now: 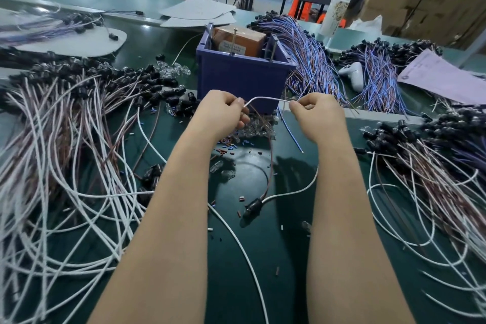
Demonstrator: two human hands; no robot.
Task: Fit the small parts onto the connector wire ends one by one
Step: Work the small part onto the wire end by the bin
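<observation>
Bench (286,265): green, wire-strewn.
White wire (265,98): level, spanning hand to hand.
Left hand (223,113): grip pinches its free end; part possibly hidden inside.
Right hand (315,116): grip pinches farther along.
Connector (253,206): below, between forearms.

So the bin (242,79) is sitting dead centre on the table (284,258), with a box (239,41) standing inside it. The left hand (221,113) and right hand (315,116) are hovering just in front of the bin, a wire (265,98) running between them. A connector (253,206) is lying nearer me, between the forearms. Small parts (226,151) are lying scattered below the hands. The left pile (65,139) and right pile (434,179) are sprawling on either side — another bundle (310,60) is lying right of the bin, a bottle (336,8) standing further back.
</observation>
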